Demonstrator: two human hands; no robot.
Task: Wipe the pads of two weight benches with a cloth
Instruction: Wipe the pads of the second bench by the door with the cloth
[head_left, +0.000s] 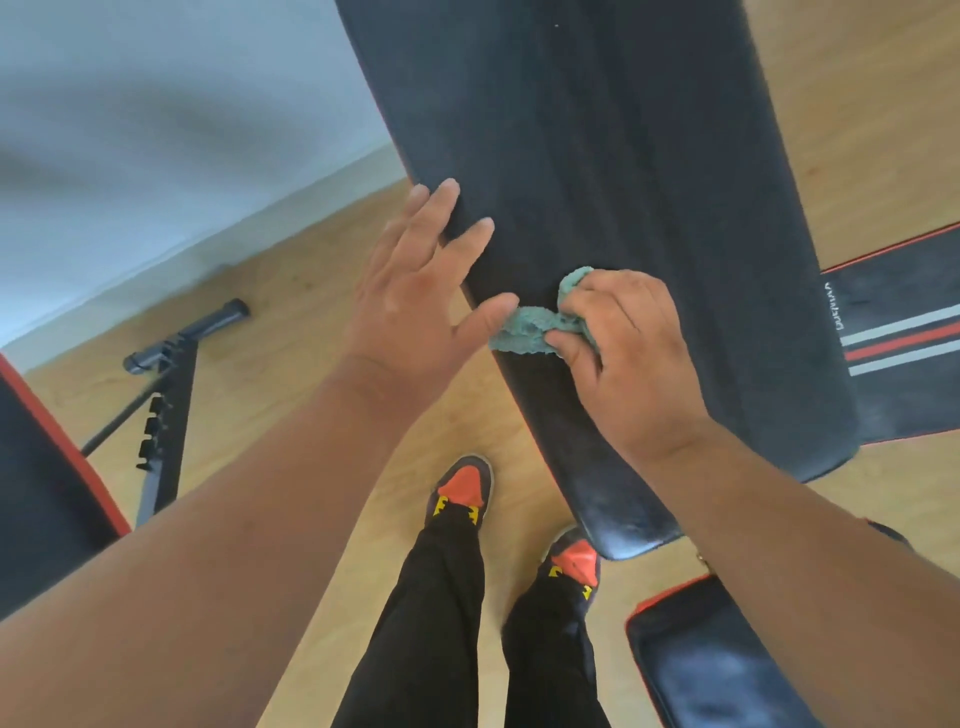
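At the far left edge a black pad with a red border (47, 478) shows only in part; beside it a black metal frame (161, 415) with a notched ladder of slots and a round grey foam roller (218, 317) stands on the pale wood-grain floor (291, 322), below a white wall (156, 130). The left hand (415, 291) is spread, fingers straight and apart; its fingertips lie on the left edge of the long black bench pad (623, 156), and the thumb reaches toward the cloth, touching it or just short of it, which I cannot tell. The pad is a long, rounded-cornered cushion of dark, finely grained vinyl with lengthwise seams, tilted across the view; its near end looks dull and faintly streaked with a grey sheen. The cloth (530, 332) is a small teal rag, nubbly like terry, bunched up and lying on the pad's left half near its edge; the right hand (628, 353) grips it, fingers and thumb curled round the wad and pressing it to the pad. Below are black trousers and grey shoes (462, 488) with orange toes and yellow marks. To the right a second black pad (904, 332) carries red and grey stripes and white lettering too blurred to read; a red-edged black pad (717, 665) lies at the lower right.
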